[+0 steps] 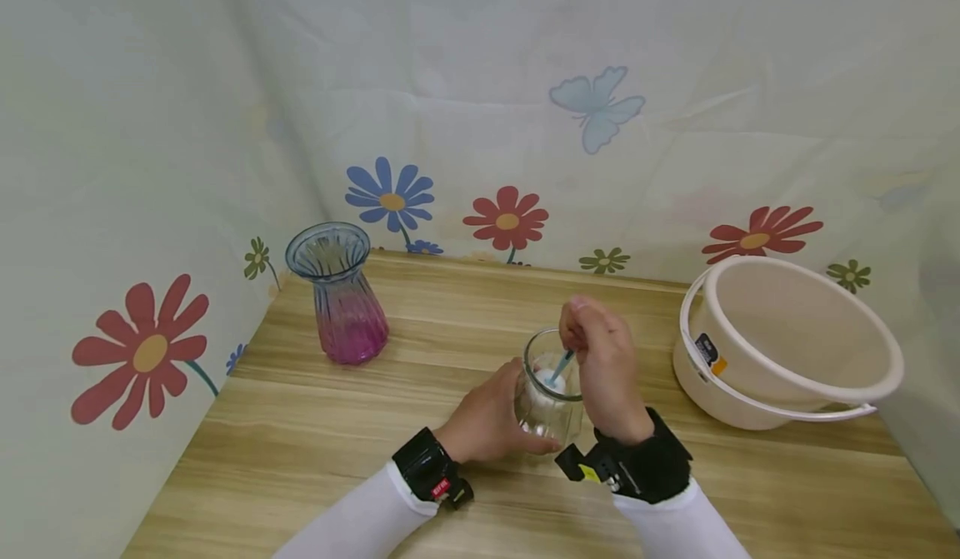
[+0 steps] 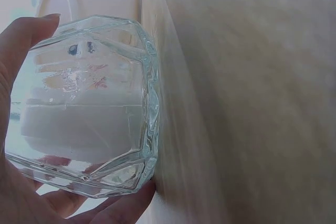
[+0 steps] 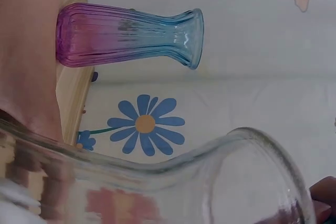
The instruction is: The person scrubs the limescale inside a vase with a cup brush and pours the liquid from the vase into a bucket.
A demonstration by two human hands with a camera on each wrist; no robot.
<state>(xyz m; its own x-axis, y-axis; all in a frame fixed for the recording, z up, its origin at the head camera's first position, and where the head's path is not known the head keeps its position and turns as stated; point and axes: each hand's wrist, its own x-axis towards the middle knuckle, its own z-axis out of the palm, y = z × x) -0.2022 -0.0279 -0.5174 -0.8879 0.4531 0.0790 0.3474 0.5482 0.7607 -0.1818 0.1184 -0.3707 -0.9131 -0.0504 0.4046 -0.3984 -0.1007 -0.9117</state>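
Note:
A clear glass vase [image 1: 551, 426] with a flared rim stands upright near the middle of the table. My left hand [image 1: 491, 417] grips it low down from the left; in the left wrist view its thumb and fingers [image 2: 126, 205] curl round the faceted glass body [image 2: 84, 108] near the tabletop. Above the rim, my right hand [image 1: 603, 367] pinches the thin blue handle [image 1: 562, 365] of a cleaning brush, whose white head [image 1: 551, 381] is down inside the glass. In the right wrist view the vase's flared neck [image 3: 252, 171] is close in front.
A ribbed blue-to-pink glass vase [image 1: 348, 309] stands at the back left. To the right sits a cream bucket [image 1: 738, 384] with its handle [image 1: 795, 413] lowered. A flowered cloth [image 1: 465, 109] hangs behind and to the left of the wooden table [image 1: 300, 434].

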